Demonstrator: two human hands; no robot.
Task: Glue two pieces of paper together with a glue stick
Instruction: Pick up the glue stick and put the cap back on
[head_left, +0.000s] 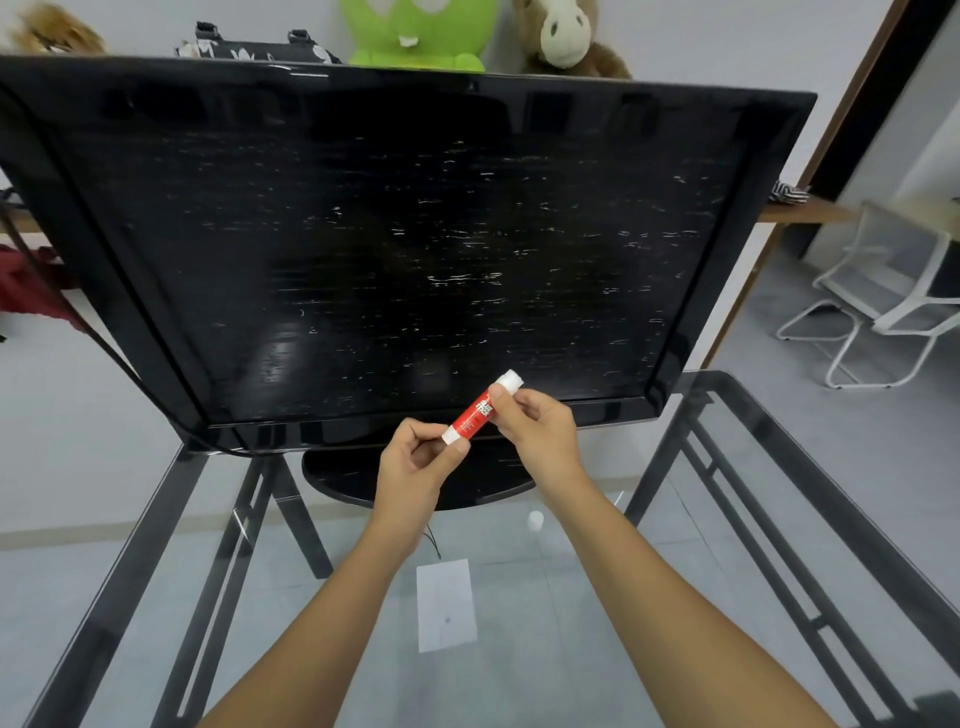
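I hold a red glue stick (475, 413) with white ends up in front of the television, tilted up to the right. My left hand (415, 462) pinches its lower white end. My right hand (540, 431) grips the red body near the upper white end. Below my arms a small white sheet of paper (447, 605) lies flat on the glass table (727, 545). A small white cap (535, 519) stands on the glass behind the paper, to the right.
A large black television (395, 249) on a round base (415, 483) stands at the table's far side, its cable hanging left. Plush toys sit behind it. A white metal chair (883, 312) stands on the floor to the right.
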